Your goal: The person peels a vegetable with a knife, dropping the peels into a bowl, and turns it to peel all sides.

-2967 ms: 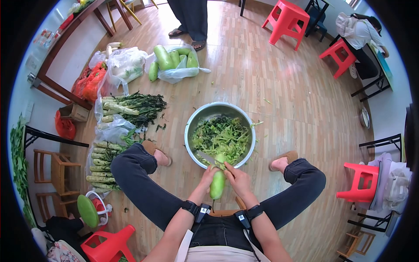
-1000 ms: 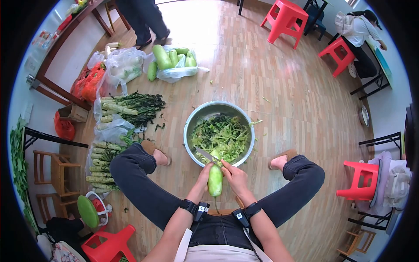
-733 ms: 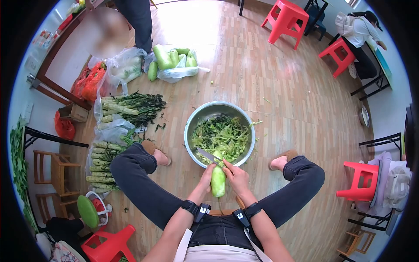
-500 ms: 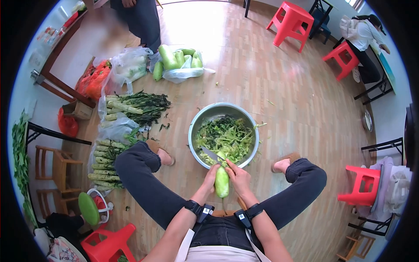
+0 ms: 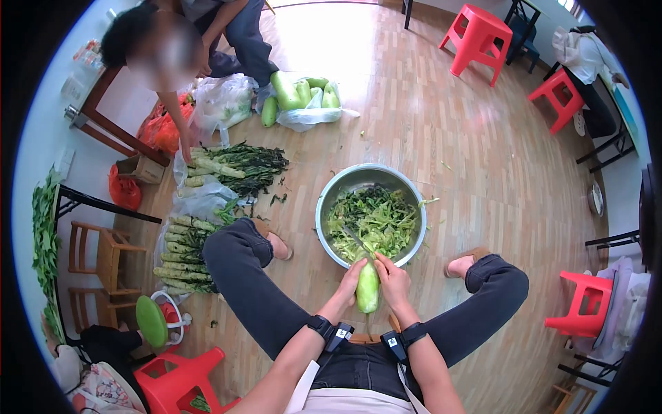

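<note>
My left hand [image 5: 352, 281] is closed around the left side of a green radish [image 5: 367, 288], a thick pale green root with a thin tail pointing toward my lap. In my right hand [image 5: 394, 279] is a knife [image 5: 356, 237]; its blade reaches forward and left over the basin and shows nearly edge-on. The knuckles hide its handle. The fingers of that hand are close to the radish's leafy far end. Below the blade, a steel basin [image 5: 321, 219] on the floor contains chopped green leaves and peelings [image 5: 379, 214].
Leafy celtuce stalks [image 5: 189, 255] lie on plastic to my left. Beyond them, another person [image 5: 227, 21] bends, one arm reaching to the farther bundle [image 5: 238, 165]. A bag of green gourds [image 5: 310, 114] sits nearby. Red stools [image 5: 476, 38] stand around the room.
The knife blade has turned from flat-on to nearly edge-on at the radish's far end. The other person has bent down and reached toward the stalks. My view has shifted slightly left.
</note>
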`<control>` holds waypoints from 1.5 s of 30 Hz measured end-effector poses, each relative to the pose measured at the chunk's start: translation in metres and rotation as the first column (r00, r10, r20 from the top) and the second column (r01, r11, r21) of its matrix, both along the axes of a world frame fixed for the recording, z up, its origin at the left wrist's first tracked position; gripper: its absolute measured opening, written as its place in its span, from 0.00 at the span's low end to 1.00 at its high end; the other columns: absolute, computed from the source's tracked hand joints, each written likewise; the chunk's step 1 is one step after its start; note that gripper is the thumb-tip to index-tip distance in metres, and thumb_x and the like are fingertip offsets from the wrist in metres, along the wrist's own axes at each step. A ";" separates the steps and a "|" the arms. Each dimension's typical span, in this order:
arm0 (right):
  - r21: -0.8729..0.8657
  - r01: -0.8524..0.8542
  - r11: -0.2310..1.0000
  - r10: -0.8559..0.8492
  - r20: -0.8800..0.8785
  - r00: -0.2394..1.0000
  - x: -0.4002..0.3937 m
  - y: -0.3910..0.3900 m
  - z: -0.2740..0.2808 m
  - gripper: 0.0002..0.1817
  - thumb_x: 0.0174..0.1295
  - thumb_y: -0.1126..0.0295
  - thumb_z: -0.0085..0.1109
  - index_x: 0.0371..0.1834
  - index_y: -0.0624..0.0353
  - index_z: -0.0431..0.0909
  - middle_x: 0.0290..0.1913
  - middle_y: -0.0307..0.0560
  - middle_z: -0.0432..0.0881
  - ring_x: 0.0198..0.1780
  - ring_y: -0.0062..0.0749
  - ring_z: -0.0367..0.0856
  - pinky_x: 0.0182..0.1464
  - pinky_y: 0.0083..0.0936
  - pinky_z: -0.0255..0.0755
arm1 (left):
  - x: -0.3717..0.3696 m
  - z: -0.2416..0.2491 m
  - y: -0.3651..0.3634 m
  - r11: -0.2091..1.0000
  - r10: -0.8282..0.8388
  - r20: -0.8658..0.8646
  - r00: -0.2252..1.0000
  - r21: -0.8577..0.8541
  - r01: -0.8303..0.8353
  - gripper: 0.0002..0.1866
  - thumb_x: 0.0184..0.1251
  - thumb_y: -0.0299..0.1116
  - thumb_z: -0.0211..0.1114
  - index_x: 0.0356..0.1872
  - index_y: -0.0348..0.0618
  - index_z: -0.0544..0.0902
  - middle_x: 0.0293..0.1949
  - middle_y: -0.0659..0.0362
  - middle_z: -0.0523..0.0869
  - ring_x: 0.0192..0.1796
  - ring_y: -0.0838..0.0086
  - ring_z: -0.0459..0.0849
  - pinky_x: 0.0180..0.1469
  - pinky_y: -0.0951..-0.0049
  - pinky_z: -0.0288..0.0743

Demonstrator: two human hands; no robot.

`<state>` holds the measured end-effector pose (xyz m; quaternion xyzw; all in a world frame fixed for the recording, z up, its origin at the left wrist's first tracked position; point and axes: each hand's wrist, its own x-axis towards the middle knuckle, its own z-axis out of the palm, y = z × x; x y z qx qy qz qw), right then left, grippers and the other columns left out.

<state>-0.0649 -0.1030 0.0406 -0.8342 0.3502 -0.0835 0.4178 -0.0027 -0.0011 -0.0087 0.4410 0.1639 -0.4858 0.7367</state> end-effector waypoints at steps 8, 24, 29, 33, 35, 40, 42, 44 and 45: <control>0.106 0.011 0.994 -0.008 -0.034 0.999 0.001 -0.001 -0.006 0.14 0.59 0.53 0.52 0.46 0.39 0.79 0.22 0.46 0.80 0.26 0.39 0.80 0.29 0.30 0.71 | 0.002 0.002 0.001 0.999 0.018 0.034 0.999 0.031 -0.019 0.19 0.63 0.44 0.57 0.48 0.44 0.69 0.35 0.60 0.77 0.34 0.76 0.79 0.36 0.75 0.75; 0.737 0.113 0.666 -0.257 0.086 0.963 -0.006 -0.007 -0.055 0.17 0.64 0.58 0.50 0.46 0.58 0.79 0.16 0.35 0.74 0.15 0.14 0.67 0.17 0.15 0.59 | 0.003 -0.004 0.002 0.998 -0.050 -0.055 0.997 0.039 0.052 0.19 0.63 0.47 0.55 0.44 0.42 0.72 0.29 0.57 0.80 0.29 0.71 0.81 0.30 0.74 0.76; 0.763 0.246 0.598 -0.477 0.091 0.874 -0.005 -0.031 -0.049 0.17 0.66 0.61 0.48 0.55 0.57 0.73 0.16 0.29 0.66 0.15 0.10 0.59 0.16 0.10 0.51 | 0.004 0.005 0.005 0.996 -0.090 -0.068 0.994 -0.015 0.089 0.27 0.61 0.54 0.51 0.47 0.37 0.72 0.35 0.50 0.82 0.35 0.65 0.83 0.39 0.70 0.77; 0.475 0.172 0.863 -0.285 0.176 0.942 -0.009 -0.028 -0.016 0.22 0.64 0.65 0.50 0.63 0.45 0.66 0.15 0.29 0.60 0.19 0.14 0.56 0.21 0.16 0.55 | 0.009 0.011 0.003 0.996 -0.024 -0.108 0.994 -0.092 0.014 0.29 0.61 0.55 0.49 0.48 0.35 0.72 0.37 0.48 0.82 0.38 0.61 0.83 0.42 0.69 0.76; 0.268 0.031 0.963 -0.042 0.037 0.998 -0.011 -0.015 0.011 0.21 0.63 0.63 0.51 0.61 0.42 0.68 0.17 0.37 0.71 0.20 0.16 0.66 0.25 0.20 0.64 | 0.010 0.017 0.003 0.993 -0.027 -0.115 0.993 -0.117 0.014 0.27 0.61 0.54 0.50 0.47 0.37 0.73 0.36 0.51 0.82 0.38 0.65 0.83 0.43 0.69 0.76; 0.141 -0.048 0.989 0.026 0.156 0.987 -0.015 -0.001 0.017 0.19 0.59 0.63 0.54 0.55 0.40 0.74 0.29 0.45 0.81 0.27 0.30 0.80 0.32 0.24 0.71 | 0.006 0.009 0.008 0.990 0.013 -0.106 0.994 -0.140 -0.028 0.21 0.63 0.51 0.53 0.44 0.43 0.74 0.34 0.59 0.81 0.35 0.74 0.81 0.43 0.71 0.76; 0.064 -0.106 0.992 0.097 0.130 0.987 -0.018 -0.005 0.025 0.19 0.59 0.66 0.54 0.56 0.43 0.74 0.31 0.47 0.81 0.27 0.27 0.78 0.32 0.23 0.71 | 0.009 0.009 0.009 0.981 -0.021 -0.141 0.990 -0.193 -0.007 0.22 0.63 0.52 0.54 0.45 0.44 0.73 0.35 0.59 0.81 0.37 0.73 0.80 0.43 0.71 0.76; -0.031 -0.193 0.981 0.195 0.068 0.978 -0.021 -0.007 0.033 0.19 0.58 0.67 0.56 0.55 0.43 0.75 0.30 0.46 0.80 0.25 0.30 0.76 0.30 0.24 0.70 | 0.008 0.010 0.009 0.980 -0.020 -0.116 0.993 -0.197 -0.004 0.28 0.63 0.57 0.51 0.51 0.44 0.72 0.42 0.58 0.80 0.42 0.73 0.80 0.46 0.71 0.76; -0.036 -0.190 0.981 0.192 0.064 0.979 -0.022 -0.006 0.036 0.19 0.58 0.67 0.56 0.55 0.43 0.75 0.30 0.46 0.80 0.25 0.30 0.76 0.30 0.24 0.70 | 0.006 0.010 0.008 0.982 0.005 -0.085 0.996 -0.187 -0.021 0.30 0.63 0.59 0.49 0.53 0.44 0.71 0.45 0.58 0.79 0.44 0.73 0.79 0.47 0.71 0.75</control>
